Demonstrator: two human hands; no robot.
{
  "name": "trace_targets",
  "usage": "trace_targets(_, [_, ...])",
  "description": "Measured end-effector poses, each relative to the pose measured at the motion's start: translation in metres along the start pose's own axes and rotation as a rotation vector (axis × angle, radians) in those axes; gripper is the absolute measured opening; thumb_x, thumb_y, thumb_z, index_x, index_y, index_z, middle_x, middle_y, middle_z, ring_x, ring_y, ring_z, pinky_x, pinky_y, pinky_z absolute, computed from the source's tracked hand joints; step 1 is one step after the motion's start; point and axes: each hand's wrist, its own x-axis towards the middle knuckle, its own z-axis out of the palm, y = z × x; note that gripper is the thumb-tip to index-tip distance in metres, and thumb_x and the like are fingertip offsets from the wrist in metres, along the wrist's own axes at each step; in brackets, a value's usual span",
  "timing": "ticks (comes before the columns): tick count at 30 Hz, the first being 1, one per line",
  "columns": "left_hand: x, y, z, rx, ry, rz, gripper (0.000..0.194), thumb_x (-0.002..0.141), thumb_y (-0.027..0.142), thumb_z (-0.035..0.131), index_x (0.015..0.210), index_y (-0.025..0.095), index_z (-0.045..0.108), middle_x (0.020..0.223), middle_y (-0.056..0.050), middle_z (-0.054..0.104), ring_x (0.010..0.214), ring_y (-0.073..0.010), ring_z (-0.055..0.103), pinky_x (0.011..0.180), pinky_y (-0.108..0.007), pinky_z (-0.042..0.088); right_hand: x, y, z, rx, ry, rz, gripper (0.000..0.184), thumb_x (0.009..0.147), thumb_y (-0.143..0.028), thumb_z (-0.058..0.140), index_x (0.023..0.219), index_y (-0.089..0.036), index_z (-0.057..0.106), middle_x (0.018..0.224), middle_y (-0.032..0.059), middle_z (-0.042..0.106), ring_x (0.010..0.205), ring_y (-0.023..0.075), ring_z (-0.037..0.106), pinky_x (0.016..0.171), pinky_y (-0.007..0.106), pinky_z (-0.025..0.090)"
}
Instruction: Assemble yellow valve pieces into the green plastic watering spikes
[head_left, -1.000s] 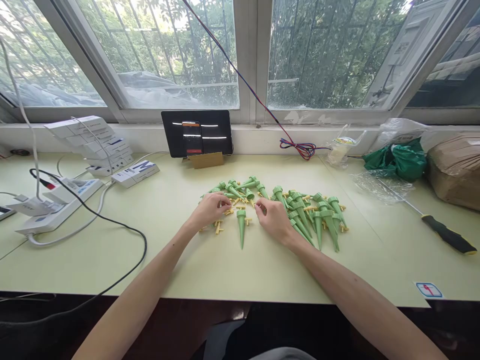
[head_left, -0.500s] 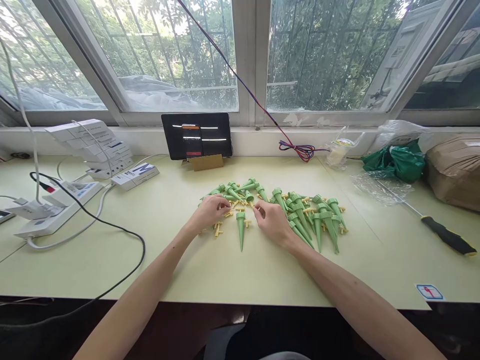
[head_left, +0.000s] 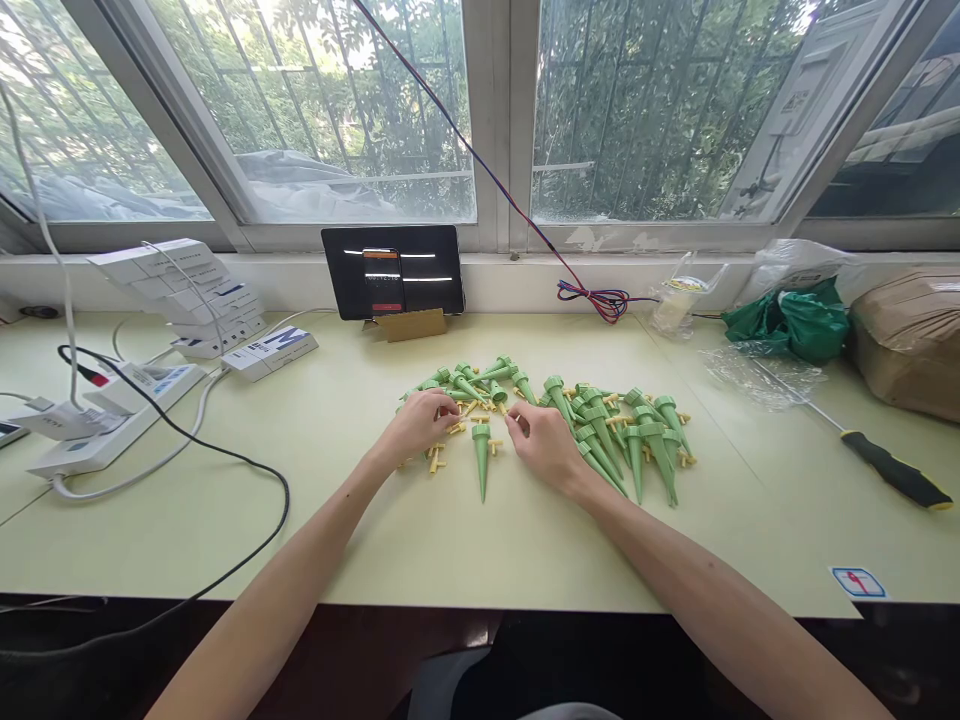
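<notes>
My left hand (head_left: 420,425) rests on the table's middle with fingers curled together, over loose yellow valve pieces (head_left: 436,460); what its fingertips hold, if anything, is hidden. Opposite it, my right hand (head_left: 546,445) has thumb and forefinger drawn together beside a small yellow part near a green cap (head_left: 499,393). I cannot make out whether that part is pinched. Between the hands lies a green plant watering spike (head_left: 481,462), its tip toward me, with a yellow valve (head_left: 494,447) by its cap. More green spikes (head_left: 595,420) with yellow valves lie heaped to the right, and several lie behind the hands.
A tablet (head_left: 394,272) leans on a cardboard stand at the back. White boxes (head_left: 180,290), a power strip (head_left: 112,425) and cables occupy the left. To the right are a screwdriver (head_left: 892,468), a green bag (head_left: 795,320) and a brown package (head_left: 911,335).
</notes>
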Motion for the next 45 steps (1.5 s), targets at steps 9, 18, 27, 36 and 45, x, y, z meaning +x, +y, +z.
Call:
trace_targets(9, [0.000,-0.002,0.003,-0.004,-0.001,0.004,0.018,0.083,0.026,0.057,0.074,0.019,0.072,0.081,-0.006,0.069,0.072,-0.0199,0.058,0.068,-0.033,0.045,-0.001,-0.001,0.000,0.019,-0.009,0.003,0.019,0.092,-0.022,0.050,0.076,-0.019,0.060,0.059,-0.0003,0.057,0.050,0.0133,0.048,0.054,0.023,0.033])
trace_targets(18, [-0.001,-0.001,0.003,0.028,-0.009,0.011,0.020,0.085,0.027,0.054,0.077,0.019,0.070,0.083,-0.006,0.068,0.072,-0.0195,0.058,0.065,-0.032,0.045,0.000,-0.001,-0.001,0.007,-0.009,0.001,0.018,0.091,-0.022,0.051,0.077,-0.019,0.061,0.059,-0.0002,0.058,0.051,0.0138,0.049,0.054,0.024,0.033])
trace_targets(27, [-0.001,-0.002,0.005,0.029,-0.002,0.017,0.021,0.088,0.026,0.053,0.078,0.019,0.070,0.083,-0.006,0.067,0.075,-0.0210,0.059,0.068,-0.032,0.044,-0.001,-0.002,-0.002,0.010,-0.012,-0.004,0.018,0.091,-0.021,0.050,0.077,-0.019,0.061,0.059,-0.0002,0.057,0.051,0.0135,0.049,0.054,0.024,0.032])
trace_targets(36, [-0.001,0.003,0.002,-0.026,0.038,0.006,0.023,0.090,0.031,0.053,0.080,0.017,0.069,0.081,-0.005,0.064,0.068,-0.0168,0.056,0.066,-0.030,0.043,-0.001,0.001,0.000,0.012,0.009,-0.022,0.020,0.093,-0.022,0.049,0.076,-0.019,0.060,0.062,0.0002,0.058,0.054,0.0136,0.050,0.057,0.024,0.034])
trace_targets(45, [-0.006,0.024,-0.002,-0.470,0.016,-0.087,0.028,0.085,0.043,0.063,0.083,0.016,0.068,0.069,-0.001,0.058,0.049,-0.0088,0.039,0.045,-0.024,0.031,-0.001,0.000,0.005,0.113,0.065,-0.103,0.022,0.097,-0.027,0.046,0.081,-0.018,0.060,0.074,0.0021,0.062,0.062,0.0138,0.053,0.062,0.024,0.039])
